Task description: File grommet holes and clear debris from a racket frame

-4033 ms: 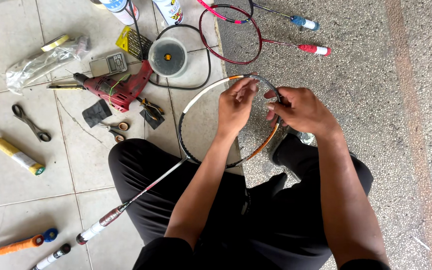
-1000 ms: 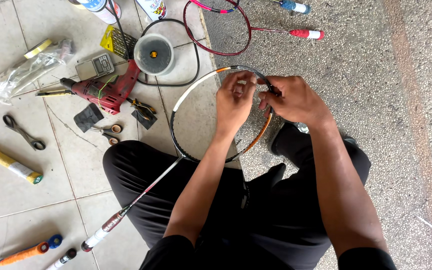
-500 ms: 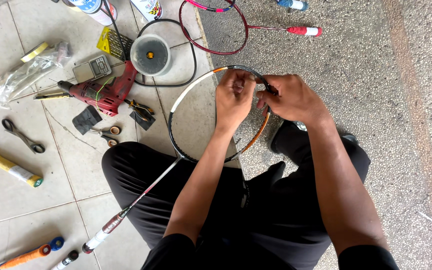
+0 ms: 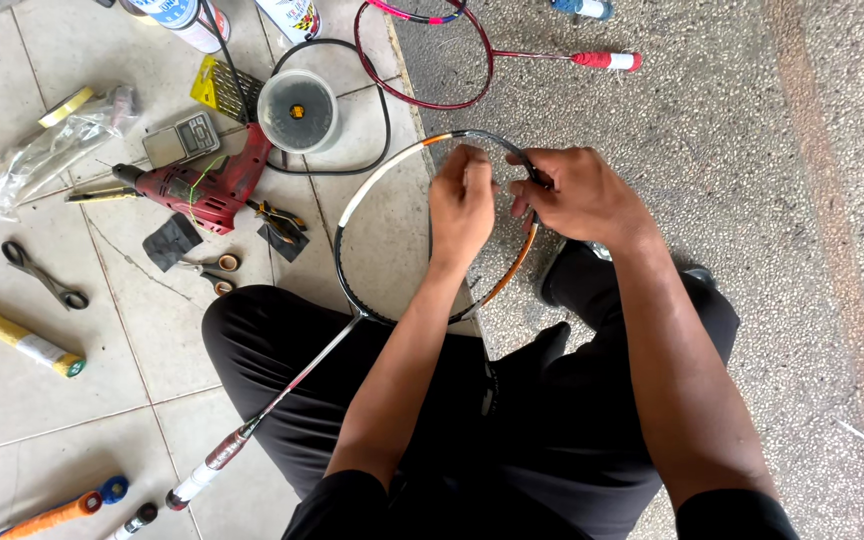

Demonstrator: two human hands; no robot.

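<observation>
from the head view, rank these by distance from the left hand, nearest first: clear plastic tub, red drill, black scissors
From the left hand:
1. Clear plastic tub, up and to its left.
2. Red drill, further left on the tiles.
3. Black scissors, far left.

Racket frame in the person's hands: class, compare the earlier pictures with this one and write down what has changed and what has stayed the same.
Little has changed. Both hands remain at the top of the unstrung racket frame: the left hand pinches at the rim, the right hand grips it beside. The fingers shifted only slightly along the rim. The camera tipped a little, so the floor things sit elsewhere in the picture. The red drill, scissors and second racket lie unmoved.
</observation>
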